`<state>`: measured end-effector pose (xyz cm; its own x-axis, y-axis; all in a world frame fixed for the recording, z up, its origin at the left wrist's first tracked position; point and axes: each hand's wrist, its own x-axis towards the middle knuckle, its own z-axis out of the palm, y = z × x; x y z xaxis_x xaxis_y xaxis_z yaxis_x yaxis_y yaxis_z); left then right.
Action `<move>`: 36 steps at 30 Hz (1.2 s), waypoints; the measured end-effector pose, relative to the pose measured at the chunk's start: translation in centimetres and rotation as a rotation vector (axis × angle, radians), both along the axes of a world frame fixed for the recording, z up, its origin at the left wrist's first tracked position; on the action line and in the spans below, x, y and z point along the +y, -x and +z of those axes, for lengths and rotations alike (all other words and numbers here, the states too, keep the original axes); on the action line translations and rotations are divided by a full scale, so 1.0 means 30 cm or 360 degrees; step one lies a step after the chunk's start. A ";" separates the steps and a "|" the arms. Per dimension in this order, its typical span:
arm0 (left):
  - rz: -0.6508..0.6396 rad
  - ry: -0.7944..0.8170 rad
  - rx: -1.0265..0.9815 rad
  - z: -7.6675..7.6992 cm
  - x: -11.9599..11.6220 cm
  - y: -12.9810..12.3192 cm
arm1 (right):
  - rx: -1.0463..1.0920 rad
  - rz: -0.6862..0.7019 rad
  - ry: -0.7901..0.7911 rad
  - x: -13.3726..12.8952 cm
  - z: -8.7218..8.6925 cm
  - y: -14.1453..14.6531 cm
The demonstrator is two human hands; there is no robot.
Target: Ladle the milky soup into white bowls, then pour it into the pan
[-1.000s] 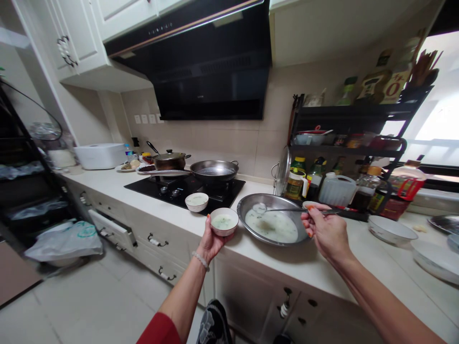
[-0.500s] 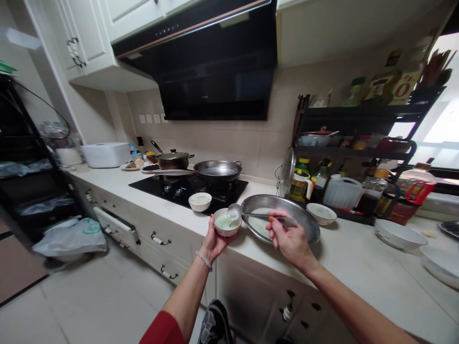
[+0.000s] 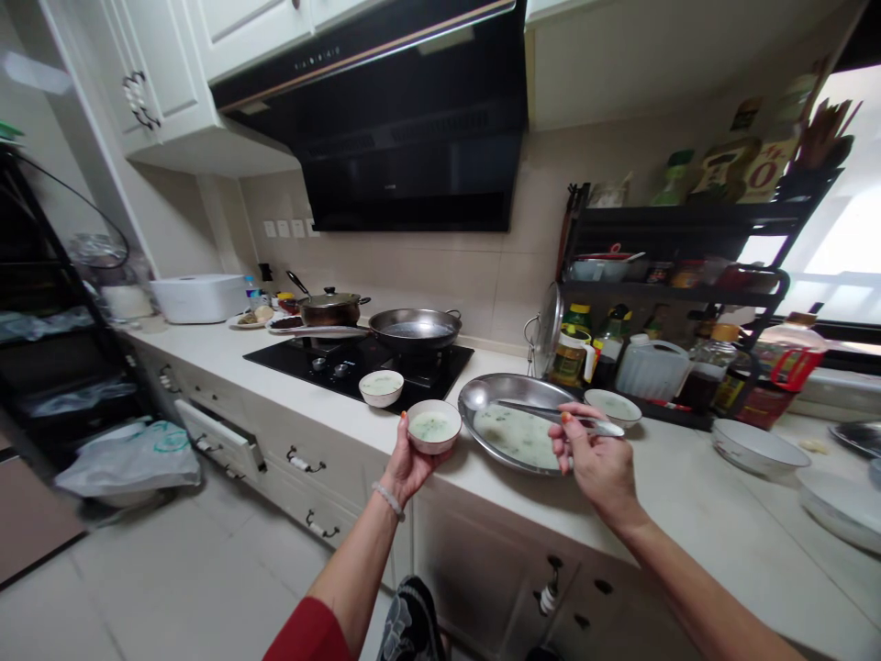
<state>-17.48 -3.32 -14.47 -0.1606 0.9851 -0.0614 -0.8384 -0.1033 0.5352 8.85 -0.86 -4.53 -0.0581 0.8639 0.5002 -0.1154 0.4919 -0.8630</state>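
Observation:
My left hand (image 3: pixel 407 466) is closed around a small white bowl (image 3: pixel 434 428) of pale soup with green bits, held up just past the counter's front edge. A metal ladle (image 3: pixel 540 410) is gripped by its handle in my right hand (image 3: pixel 596 459). The ladle's head is over the left side of a wide steel basin (image 3: pixel 582 398), which holds more of the same soup. Another filled bowl (image 3: pixel 381 389) sits at the front of the black stove, and one more filled bowl (image 3: pixel 612 408) stands behind the basin on the right.
A steel wok (image 3: pixel 417 330) and a lidded pot (image 3: pixel 330 308) are on the stove (image 3: pixel 303 361). On the right are a white bowl (image 3: pixel 759 447), a plastic jug (image 3: pixel 653 369) and a black rack (image 3: pixel 678 292) of bottles. A drawer (image 3: pixel 218 439) below the counter hangs partly out.
The ladle has moved right, from above the held bowl to over the basin, and my right hand has shifted right with it. My left hand keeps the bowl nearly in place.

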 end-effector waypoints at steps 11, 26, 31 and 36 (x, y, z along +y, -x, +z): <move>0.0022 0.0018 0.0002 0.005 -0.004 -0.001 | -0.0355 -0.0218 0.0074 0.079 -0.108 -0.183; 0.0015 0.0014 -0.0011 -0.004 0.002 0.004 | 0.0117 -0.0223 0.0348 0.077 -0.046 -0.176; 0.0002 0.0005 0.0005 0.000 -0.001 0.003 | 0.0193 -0.0243 0.0384 0.077 -0.032 -0.172; 0.0024 -0.0007 0.0007 -0.002 0.000 0.002 | 0.0222 -0.0243 0.0409 0.071 -0.029 -0.166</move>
